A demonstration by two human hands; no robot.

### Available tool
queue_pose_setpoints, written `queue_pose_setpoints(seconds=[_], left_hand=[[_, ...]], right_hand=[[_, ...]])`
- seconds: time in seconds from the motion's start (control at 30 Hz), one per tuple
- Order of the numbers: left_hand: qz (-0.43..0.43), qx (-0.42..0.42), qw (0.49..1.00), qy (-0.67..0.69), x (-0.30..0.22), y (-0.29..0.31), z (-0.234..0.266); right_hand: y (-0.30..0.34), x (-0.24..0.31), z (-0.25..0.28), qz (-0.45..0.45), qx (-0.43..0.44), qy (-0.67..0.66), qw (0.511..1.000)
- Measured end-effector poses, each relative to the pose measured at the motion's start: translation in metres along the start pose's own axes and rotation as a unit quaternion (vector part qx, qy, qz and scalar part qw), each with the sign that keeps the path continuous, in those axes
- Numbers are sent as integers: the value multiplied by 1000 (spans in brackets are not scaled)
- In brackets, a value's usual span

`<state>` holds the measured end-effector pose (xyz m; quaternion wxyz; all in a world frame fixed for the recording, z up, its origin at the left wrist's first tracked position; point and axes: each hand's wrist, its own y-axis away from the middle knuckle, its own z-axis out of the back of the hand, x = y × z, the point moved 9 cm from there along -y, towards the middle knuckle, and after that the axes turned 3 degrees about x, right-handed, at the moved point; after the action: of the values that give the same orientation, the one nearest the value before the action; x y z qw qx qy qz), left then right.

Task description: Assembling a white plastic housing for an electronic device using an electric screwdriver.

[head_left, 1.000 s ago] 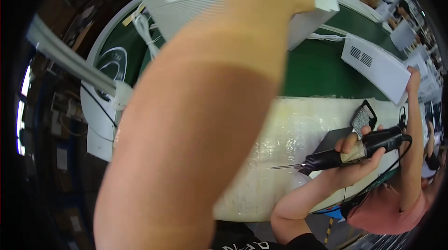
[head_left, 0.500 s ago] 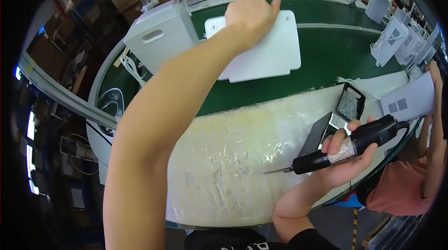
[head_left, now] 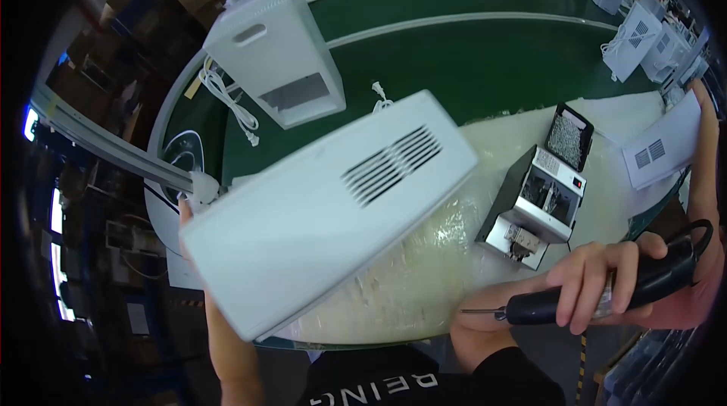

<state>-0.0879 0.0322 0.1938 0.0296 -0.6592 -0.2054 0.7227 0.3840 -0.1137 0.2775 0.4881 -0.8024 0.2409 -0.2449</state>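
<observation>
A white box-shaped appliance housing [head_left: 326, 217] with slotted vents is tilted over the near work mat. My left hand [head_left: 185, 211] is at its left end, closed on it; most of the fingers are hidden behind the housing. In my right hand [head_left: 606, 281] is a black electric screwdriver [head_left: 530, 309], its thin bit pointing left. The bit is apart from the housing. Left of that hand stands a screw feeder [head_left: 541, 198] with a small open window, and behind it a black tray of screws [head_left: 566, 139].
Another white appliance [head_left: 276, 50] stands on the green belt [head_left: 454, 50] at the back left, with a coiled white cord [head_left: 227, 103] beside it. A metal post [head_left: 113, 148] crosses the left side. A co-worker's arm [head_left: 706, 148] holds a white panel [head_left: 663, 141] at right.
My left hand has come back from the belt toward me, and the white housing is now over the mat. My right hand with the screwdriver has shifted right and nearer to me.
</observation>
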Motion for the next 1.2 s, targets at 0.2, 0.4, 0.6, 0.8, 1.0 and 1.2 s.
queue_pose_setpoints(seconds=[0.2, 0.4, 0.6, 0.8, 1.0, 1.2], left_hand=[[246, -100, 942, 205, 41, 94, 68], [301, 207, 851, 377, 105, 77, 124], [174, 166, 968, 67, 53, -26, 117], [-8, 545, 787, -291, -33, 34, -91], [-24, 588, 745, -315, -29, 62, -146], [-40, 552, 783, -284, -23, 59, -129]], right_hand=[[5, 12, -2, -63, -141, 193, 969], [25, 61, -21, 105, -313, 746, 579], [64, 44, -5, 103, -215, 790, 565], [74, 1, -16, 5, -184, 787, 589], [12, -38, -67, -19, -157, 744, 649], [-65, -92, -84, -261, -84, 527, 804]])
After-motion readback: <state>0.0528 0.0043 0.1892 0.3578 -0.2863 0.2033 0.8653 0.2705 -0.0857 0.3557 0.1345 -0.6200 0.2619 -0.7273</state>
